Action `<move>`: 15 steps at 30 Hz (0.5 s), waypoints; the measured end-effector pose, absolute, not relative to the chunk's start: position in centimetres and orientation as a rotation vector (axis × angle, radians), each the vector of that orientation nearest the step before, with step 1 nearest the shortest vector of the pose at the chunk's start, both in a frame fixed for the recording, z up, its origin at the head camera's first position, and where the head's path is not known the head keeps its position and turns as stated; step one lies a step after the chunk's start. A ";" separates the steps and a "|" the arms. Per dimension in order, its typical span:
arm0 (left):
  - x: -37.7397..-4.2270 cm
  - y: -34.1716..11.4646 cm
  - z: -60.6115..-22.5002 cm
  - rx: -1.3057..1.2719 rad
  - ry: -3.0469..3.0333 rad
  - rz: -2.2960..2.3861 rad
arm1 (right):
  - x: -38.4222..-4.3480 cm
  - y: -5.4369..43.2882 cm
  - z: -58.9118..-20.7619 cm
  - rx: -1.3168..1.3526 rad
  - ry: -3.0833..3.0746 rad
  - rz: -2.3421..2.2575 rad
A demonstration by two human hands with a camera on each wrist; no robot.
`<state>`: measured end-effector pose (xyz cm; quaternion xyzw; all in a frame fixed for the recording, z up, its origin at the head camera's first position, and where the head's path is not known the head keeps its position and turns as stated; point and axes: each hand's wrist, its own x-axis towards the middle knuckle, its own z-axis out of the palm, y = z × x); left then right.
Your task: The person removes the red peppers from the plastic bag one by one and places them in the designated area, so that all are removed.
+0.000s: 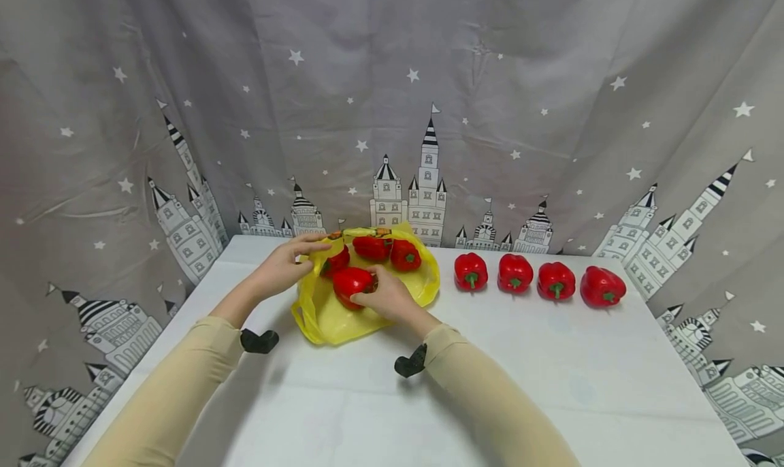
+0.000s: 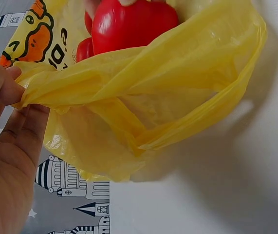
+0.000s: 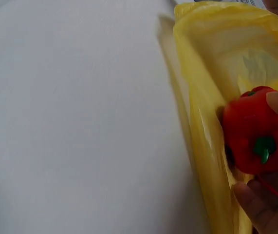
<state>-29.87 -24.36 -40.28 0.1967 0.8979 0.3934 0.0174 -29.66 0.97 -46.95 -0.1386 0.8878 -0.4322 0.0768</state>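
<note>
A yellow plastic bag [image 1: 335, 325] lies with its mouth spread wide on the white table, a cartoon duck face [image 2: 37, 36] printed on it. My left hand [image 1: 283, 271] pinches its left rim between thumb and fingers, as the left wrist view shows. Inside the mouth, my right hand [image 1: 393, 298] grips a red bell pepper [image 1: 350, 283] from the right side. The right wrist view shows thumb and fingers around this pepper [image 3: 248, 127], its green stem exposed. Behind it in the bag sit three more red bell peppers [image 1: 405, 255].
To the right of the bag, several red bell peppers [image 1: 515, 273] stand in a row on the white table [image 1: 490, 358]. A grey curtain [image 1: 520, 58] printed with castles and stars hangs behind and beside the table.
</note>
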 end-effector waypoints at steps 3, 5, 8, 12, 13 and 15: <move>-29.8 -24.4 -40.3 0.622 2.798 1.209 | -29.7 1.9 -46.9 -0.383 2.709 -1.259; -29.7 -24.3 -40.2 0.624 2.795 1.213 | -29.7 2.3 -46.9 -0.360 2.727 -1.242; -29.6 -24.3 -40.2 0.603 2.782 1.232 | -29.7 2.8 -47.1 -0.358 2.728 -1.239; -29.5 -24.1 -40.1 0.573 2.779 1.232 | -29.6 3.2 -47.3 -0.455 2.698 -1.242; -29.5 -24.1 -40.1 0.569 2.781 1.230 | -29.6 3.3 -47.3 -0.506 2.682 -1.245; -29.5 -24.1 -40.0 0.569 2.781 1.230 | -29.6 3.5 -47.3 -0.618 2.651 -1.227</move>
